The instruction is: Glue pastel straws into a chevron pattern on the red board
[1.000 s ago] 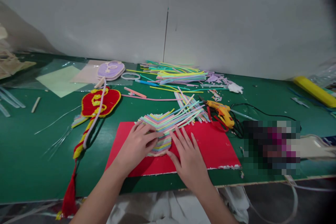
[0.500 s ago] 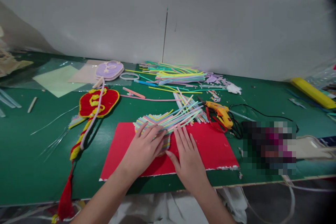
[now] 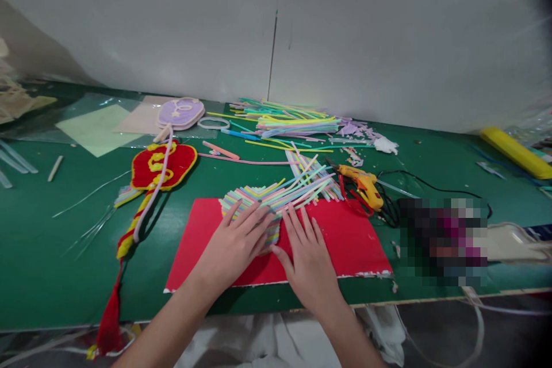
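Observation:
Pastel striped strips (image 3: 245, 198) are woven together into a piece that lies on a red sheet (image 3: 353, 247). Their loose ends (image 3: 308, 187) fan out to the upper right. My left hand (image 3: 235, 241) rests on the woven part with its fingers stretched out, covering some of it. Beside it, my right hand (image 3: 308, 259) lies flat with fingers extended, its fingertips at the lower edge of the strips and its thumb by the weave's lower corner.
A yellow hot glue gun (image 3: 362, 184) with red-handled pliers (image 3: 360, 202) lies to the right. Loose pipe-cleaner-like strips (image 3: 297, 125) are heaped behind. A red fan-shaped ornament (image 3: 164, 168) with a tassel (image 3: 111, 316) and a purple round fan (image 3: 181, 113) lie left on the green table (image 3: 77, 195).
Both hands keep almost the same place on the woven strips, with only slight finger shifts. The whole view has moved a little.

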Demonstrator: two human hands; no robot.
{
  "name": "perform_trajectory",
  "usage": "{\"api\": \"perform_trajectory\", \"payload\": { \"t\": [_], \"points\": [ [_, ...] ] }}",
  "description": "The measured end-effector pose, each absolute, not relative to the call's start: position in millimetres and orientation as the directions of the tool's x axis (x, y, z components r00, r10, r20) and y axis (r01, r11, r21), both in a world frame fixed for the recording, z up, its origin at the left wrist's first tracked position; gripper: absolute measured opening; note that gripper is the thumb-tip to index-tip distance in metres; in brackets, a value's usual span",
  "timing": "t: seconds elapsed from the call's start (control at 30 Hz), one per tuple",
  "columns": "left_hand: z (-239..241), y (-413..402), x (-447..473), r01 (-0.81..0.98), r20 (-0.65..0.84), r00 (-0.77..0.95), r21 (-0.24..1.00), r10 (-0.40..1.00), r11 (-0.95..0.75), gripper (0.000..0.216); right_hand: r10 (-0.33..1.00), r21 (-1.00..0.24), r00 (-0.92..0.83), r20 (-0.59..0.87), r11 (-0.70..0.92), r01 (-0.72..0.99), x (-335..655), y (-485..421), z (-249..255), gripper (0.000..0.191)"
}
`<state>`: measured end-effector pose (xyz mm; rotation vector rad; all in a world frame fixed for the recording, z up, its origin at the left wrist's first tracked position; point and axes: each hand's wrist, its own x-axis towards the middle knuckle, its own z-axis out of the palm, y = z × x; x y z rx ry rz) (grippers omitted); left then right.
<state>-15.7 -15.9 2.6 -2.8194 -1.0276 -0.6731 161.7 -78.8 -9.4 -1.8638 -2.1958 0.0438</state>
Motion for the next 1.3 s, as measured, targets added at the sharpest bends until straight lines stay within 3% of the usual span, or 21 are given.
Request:
{"api": "perform_trajectory", "payload": {
  "t": [0.73,1.3],
  "points": [
    [0.1,-23.6,-19.3,0.633,0.44,0.681,0.049,0.586,-0.772,0.035,0.969,-0.213,-0.14,0.203,0.183,0.96,156.2,-72.5,-2.3,0.05],
    [-2.4,-25.8,-19.2,0.684,0.415,0.637,0.086,0.65,-0.725,0.036,0.96,-0.188,-0.131,0.247,0.18,0.965,155.1,-73.2,-8.5,0.056]
  ]
}}
